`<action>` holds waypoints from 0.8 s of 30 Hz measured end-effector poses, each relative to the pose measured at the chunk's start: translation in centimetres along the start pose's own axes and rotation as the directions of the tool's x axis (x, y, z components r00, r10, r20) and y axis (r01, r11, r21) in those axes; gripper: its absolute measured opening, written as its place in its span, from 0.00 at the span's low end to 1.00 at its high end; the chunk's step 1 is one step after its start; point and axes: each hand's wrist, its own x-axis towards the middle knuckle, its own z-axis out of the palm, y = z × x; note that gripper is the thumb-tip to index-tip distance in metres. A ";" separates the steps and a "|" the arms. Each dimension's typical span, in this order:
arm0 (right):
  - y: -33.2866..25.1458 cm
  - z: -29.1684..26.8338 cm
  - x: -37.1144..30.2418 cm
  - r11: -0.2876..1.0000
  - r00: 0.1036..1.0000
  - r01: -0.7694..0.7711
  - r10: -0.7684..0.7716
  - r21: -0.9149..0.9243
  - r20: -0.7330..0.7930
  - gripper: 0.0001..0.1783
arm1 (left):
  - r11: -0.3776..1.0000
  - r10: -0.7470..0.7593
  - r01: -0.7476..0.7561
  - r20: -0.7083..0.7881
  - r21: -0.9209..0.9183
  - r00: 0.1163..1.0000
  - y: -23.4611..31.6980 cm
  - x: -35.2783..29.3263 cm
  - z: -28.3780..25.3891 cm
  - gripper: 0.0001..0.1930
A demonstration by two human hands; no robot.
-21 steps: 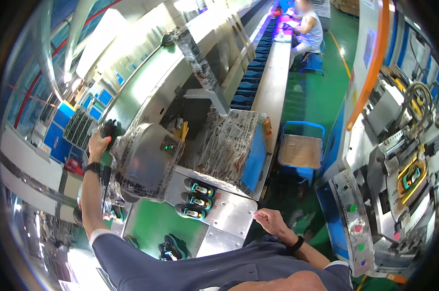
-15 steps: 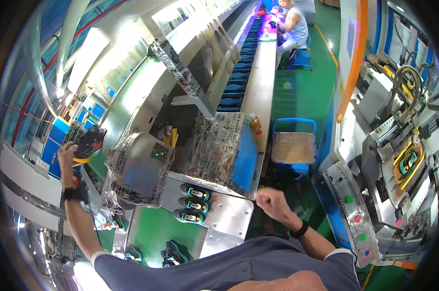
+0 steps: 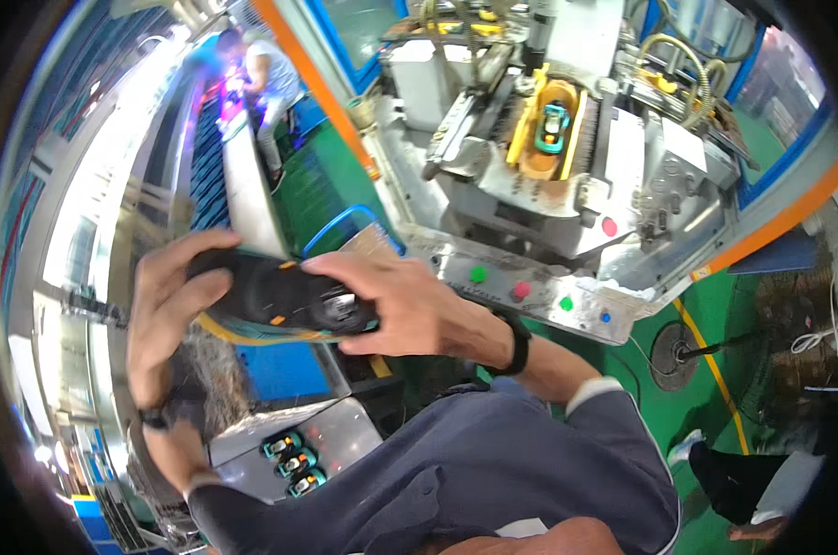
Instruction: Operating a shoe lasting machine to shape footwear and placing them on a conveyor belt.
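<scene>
Both my hands hold a black shoe [image 3: 276, 294] up in front of me, lying lengthwise, with small orange tabs and a yellow lower edge. My left hand [image 3: 165, 305] wraps its left end, thumb and fingers bent around it. At the other end, my right hand [image 3: 405, 305] grips with the thumb below and the fingers above. Motion slightly blurs the hands. To the right of them stands a machine with a yellow clamp holder [image 3: 536, 157], in which a teal and black shoe-shaped piece [image 3: 553, 128] sits.
Three black and teal shoe-shaped pieces [image 3: 294, 462] rest on a metal table [image 3: 345, 435] below. The machine's button panel [image 3: 544, 296] runs along its near edge. A conveyor [image 3: 208, 176] leads to a person [image 3: 269, 79] at the far left. A pedestal fan [image 3: 675, 354] stands at right.
My view has swung right toward the machine. The shoe, held in my left hand at far left before, is now in front of me, and my formerly free right hand grips it too.
</scene>
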 end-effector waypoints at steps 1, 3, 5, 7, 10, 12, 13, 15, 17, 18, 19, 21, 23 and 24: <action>0.9 -2.0 -2.4 0.998 0.990 -0.028 0.020 -0.058 -0.136 0.42 | 0.999 0.028 -0.027 0.047 -0.035 0.998 1.4 3.0 3.0 0.16; 3.1 -4.0 -6.3 0.996 0.898 -0.083 0.058 -0.037 -0.436 0.39 | 0.978 0.210 -0.205 0.204 -0.048 0.956 0.9 9.6 7.5 0.16; 3.7 -6.7 -9.6 0.968 0.772 -0.243 0.154 -0.062 -0.616 0.40 | 0.950 0.299 -0.312 0.276 0.006 0.914 -0.6 16.7 13.5 0.21; 4.6 -9.9 -13.0 0.896 0.569 -0.363 0.431 0.256 -0.700 0.38 | 0.942 0.243 -0.130 0.361 -0.310 0.900 0.2 22.2 19.6 0.27; 4.4 -14.1 -16.6 0.825 0.325 -0.429 0.520 0.367 -0.790 0.36 | 0.793 0.137 0.100 0.336 -0.601 0.932 -3.6 32.1 31.0 0.22; 3.9 -16.7 -18.1 0.837 0.194 -0.458 0.422 0.299 -0.886 0.35 | 0.902 0.086 0.046 0.281 -0.430 0.956 -6.2 38.4 39.0 0.21; 4.0 -18.0 -19.3 0.820 0.131 -0.519 0.356 0.242 -0.925 0.35 | 0.918 0.034 0.098 0.322 -0.385 0.946 -5.0 39.7 41.5 0.23; 3.6 -19.7 -20.2 0.781 0.115 -0.601 0.295 0.170 -0.949 0.34 | 0.969 0.020 -0.002 0.069 -0.249 0.997 -8.3 44.5 47.5 0.29; 3.7 -21.0 -20.7 0.742 0.029 -0.646 0.260 0.180 -0.965 0.33 | 0.965 0.008 0.010 0.065 -0.261 0.998 -7.4 46.8 50.6 0.34; 3.4 -21.4 -20.6 0.726 -0.031 -0.652 0.259 0.216 -0.965 0.33 | 0.962 0.059 -0.057 0.001 -0.266 0.998 -7.0 47.9 51.9 0.35; 3.4 -22.0 -20.5 0.690 -0.058 -0.689 0.252 0.221 -0.966 0.32 | 0.976 -0.006 0.027 0.095 -0.217 0.995 -6.9 49.3 52.7 0.35; 4.0 -23.5 -20.2 0.644 -0.077 -0.737 0.220 0.204 -0.972 0.31 | 0.994 -0.031 0.049 0.181 -0.095 0.983 -6.7 51.3 54.7 0.37; 5.1 -25.4 -20.3 0.606 -0.062 -0.774 0.214 0.182 -0.975 0.30 | 0.992 -0.127 0.126 0.194 0.018 0.973 -5.7 51.4 56.1 0.41; 5.9 -26.7 -20.9 0.546 -0.075 -0.823 0.170 0.157 -0.983 0.29 | 0.984 -0.178 0.170 0.224 0.054 0.958 -4.0 50.6 56.3 0.41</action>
